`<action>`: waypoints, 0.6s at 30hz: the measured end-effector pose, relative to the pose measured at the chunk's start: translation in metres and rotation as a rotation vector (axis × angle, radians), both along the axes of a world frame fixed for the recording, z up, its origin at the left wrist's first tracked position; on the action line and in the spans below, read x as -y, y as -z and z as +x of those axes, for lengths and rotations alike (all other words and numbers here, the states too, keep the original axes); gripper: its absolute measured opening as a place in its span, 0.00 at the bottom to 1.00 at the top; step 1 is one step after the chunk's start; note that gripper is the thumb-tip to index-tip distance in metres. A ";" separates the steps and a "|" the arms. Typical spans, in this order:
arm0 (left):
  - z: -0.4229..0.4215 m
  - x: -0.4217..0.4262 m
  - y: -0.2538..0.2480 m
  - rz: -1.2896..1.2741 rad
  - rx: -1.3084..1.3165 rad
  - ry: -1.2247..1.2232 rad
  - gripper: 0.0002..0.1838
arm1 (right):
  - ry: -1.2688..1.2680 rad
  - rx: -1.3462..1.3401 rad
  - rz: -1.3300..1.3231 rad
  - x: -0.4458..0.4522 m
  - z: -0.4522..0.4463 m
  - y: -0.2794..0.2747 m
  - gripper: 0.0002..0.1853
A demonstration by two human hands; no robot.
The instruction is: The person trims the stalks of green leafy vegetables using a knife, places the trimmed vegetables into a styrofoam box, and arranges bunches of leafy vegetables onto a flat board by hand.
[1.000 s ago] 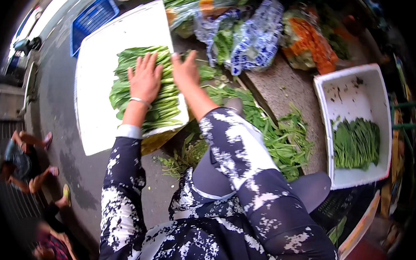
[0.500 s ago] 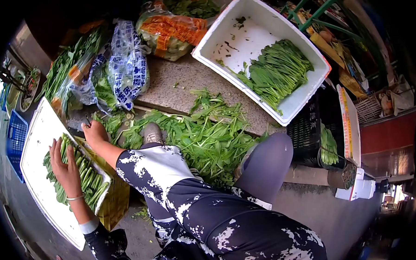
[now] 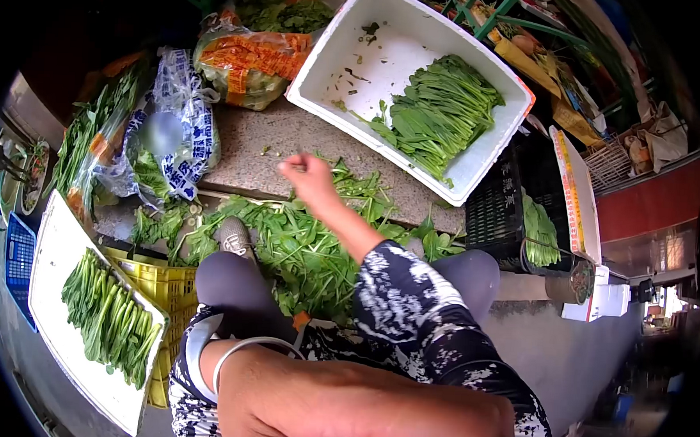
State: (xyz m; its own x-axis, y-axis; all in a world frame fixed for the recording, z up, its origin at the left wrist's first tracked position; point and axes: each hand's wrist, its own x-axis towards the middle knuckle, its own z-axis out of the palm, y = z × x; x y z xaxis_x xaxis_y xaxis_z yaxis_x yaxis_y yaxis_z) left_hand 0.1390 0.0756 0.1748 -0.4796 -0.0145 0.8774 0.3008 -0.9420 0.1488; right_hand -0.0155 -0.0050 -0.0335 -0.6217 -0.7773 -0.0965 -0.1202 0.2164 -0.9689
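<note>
My left hand [image 3: 357,406] fills the bottom of the view, close to the camera, with a bangle at its wrist. Its fingers are out of sight. Above the stone step [image 3: 248,144], my right hand [image 3: 309,179] is closed; whatever it grips is too small or hidden to name. Below it, loose leafy greens [image 3: 294,251] are heaped on the ground between my feet. To the left, a row of leafy stalks [image 3: 111,317] lies on a white foam lid [image 3: 54,284], which rests on a yellow crate [image 3: 179,289]. More stacked greens [image 3: 449,106] lie in a white foam box [image 3: 408,45].
Plastic bags of vegetables [image 3: 186,121] stand on the step at the left. A black crate [image 3: 487,217] holding greens is at the right, beside white boxes [image 3: 596,296]. A blue basket [image 3: 20,259] sits at the far left.
Both hands have left the foam lid. My right hand moved right, over the step, and my left came back close to the camera. The stalks now lie uncovered on the lid.
</note>
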 end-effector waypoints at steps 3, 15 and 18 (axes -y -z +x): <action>-0.021 0.005 0.007 0.028 -0.034 0.043 0.03 | 0.199 -0.298 0.246 -0.075 -0.103 0.020 0.10; -0.024 0.062 0.046 -0.562 0.629 -0.661 0.10 | 0.154 -0.252 0.188 -0.144 -0.262 0.050 0.12; 0.033 0.053 0.071 -1.533 1.309 -1.593 0.15 | -0.090 -0.316 0.331 -0.116 -0.265 0.076 0.08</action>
State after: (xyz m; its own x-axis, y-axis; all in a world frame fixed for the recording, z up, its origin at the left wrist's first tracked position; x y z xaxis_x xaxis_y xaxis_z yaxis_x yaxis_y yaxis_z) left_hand 0.1718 0.0225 0.1042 -0.7540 -0.6505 0.0906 -0.4086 0.5726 0.7108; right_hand -0.2802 0.1108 -0.1091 -0.5922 -0.7886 -0.1653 -0.4306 0.4831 -0.7623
